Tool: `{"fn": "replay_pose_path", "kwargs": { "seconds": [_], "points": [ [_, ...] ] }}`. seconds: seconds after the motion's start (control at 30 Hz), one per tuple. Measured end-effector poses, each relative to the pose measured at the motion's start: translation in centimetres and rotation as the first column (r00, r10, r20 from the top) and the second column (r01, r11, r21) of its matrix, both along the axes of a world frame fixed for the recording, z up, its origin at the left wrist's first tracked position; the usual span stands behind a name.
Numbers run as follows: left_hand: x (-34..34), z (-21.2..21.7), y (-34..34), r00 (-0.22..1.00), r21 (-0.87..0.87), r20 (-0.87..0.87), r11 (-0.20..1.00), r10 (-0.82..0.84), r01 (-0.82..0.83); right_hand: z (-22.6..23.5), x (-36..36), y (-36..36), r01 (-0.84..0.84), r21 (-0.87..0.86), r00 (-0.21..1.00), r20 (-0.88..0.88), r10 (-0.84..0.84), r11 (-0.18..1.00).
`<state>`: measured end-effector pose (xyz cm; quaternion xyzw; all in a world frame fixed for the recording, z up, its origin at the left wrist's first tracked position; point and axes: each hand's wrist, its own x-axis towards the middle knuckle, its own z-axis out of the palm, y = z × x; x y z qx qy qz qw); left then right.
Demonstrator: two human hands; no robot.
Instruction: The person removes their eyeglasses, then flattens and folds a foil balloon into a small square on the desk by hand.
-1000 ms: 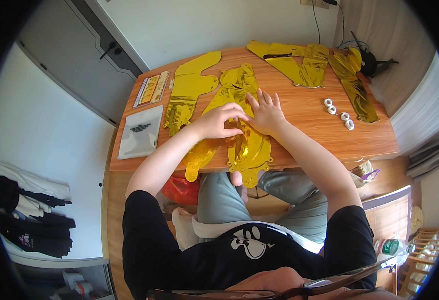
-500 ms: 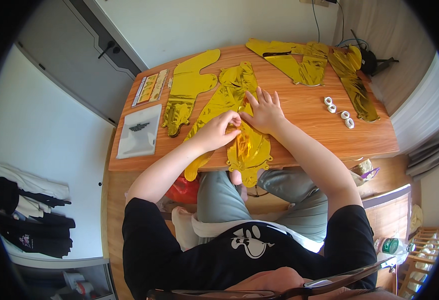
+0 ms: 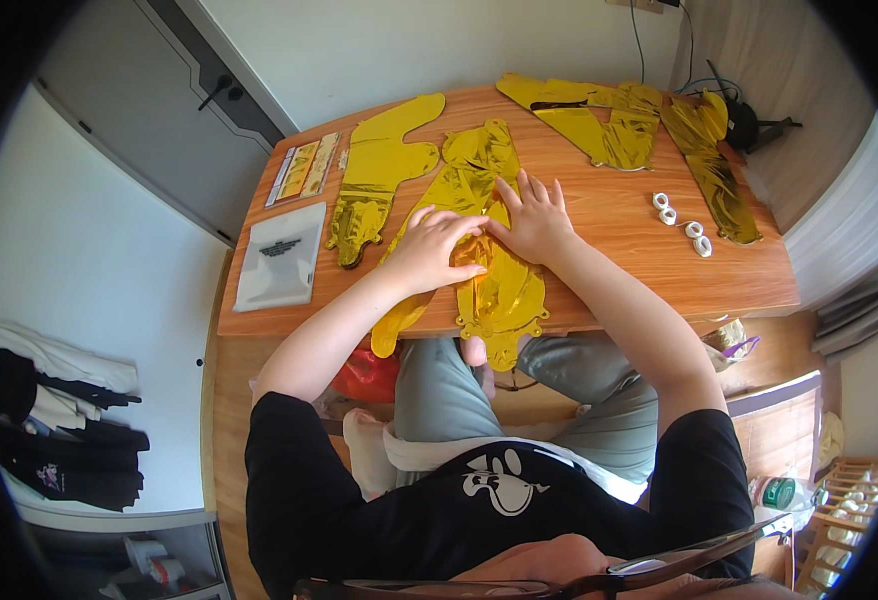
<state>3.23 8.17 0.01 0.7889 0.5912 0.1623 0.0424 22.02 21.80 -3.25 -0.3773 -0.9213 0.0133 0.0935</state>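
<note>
Gold foil balloon [image 3: 504,290], flat and crinkled, at the near edge of the wooden table [image 3: 619,260], lower end hanging over the lap. Pressed down by the left hand [image 3: 434,245], fingers together and curled onto the foil, and by the right hand [image 3: 534,215], fingers spread flat. More gold foil shapes [image 3: 379,175] beyond, clear plastic bag [image 3: 279,255] far left, white tape rolls [image 3: 681,220] to the right.
</note>
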Motion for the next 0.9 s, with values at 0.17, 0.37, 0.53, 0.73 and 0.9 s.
{"fn": "replay_pose_path", "kwargs": {
  "seconds": [0.17,0.37,0.53,0.73,0.9],
  "points": [
    [-0.6,-0.8,0.0,0.996,0.049,-0.092,0.999,-0.004,0.008,0.0,-0.1,-0.1,-0.006,0.018,1.000,-0.008,0.006,1.000],
    [-0.6,0.0,0.3,0.988,-0.029,-0.155,1.000,-0.005,0.000,0.5,0.1,-0.4,0.006,0.006,1.000,0.017,-0.006,1.000],
    [-0.8,0.0,-0.2,0.972,-0.060,-0.231,0.998,-0.039,0.026,0.6,0.0,-0.4,0.005,0.001,1.000,0.008,-0.005,1.000],
    [-0.5,0.2,-1.0,0.976,-0.155,-0.198,0.986,-0.087,0.057,0.3,0.0,-0.3,0.004,0.021,1.000,0.004,-0.004,1.000],
    [-0.2,0.7,-1.4,0.977,-0.114,-0.196,0.992,-0.082,0.060,0.4,0.0,-0.3,0.008,0.019,1.000,0.012,-0.008,1.000]
  ]
}}
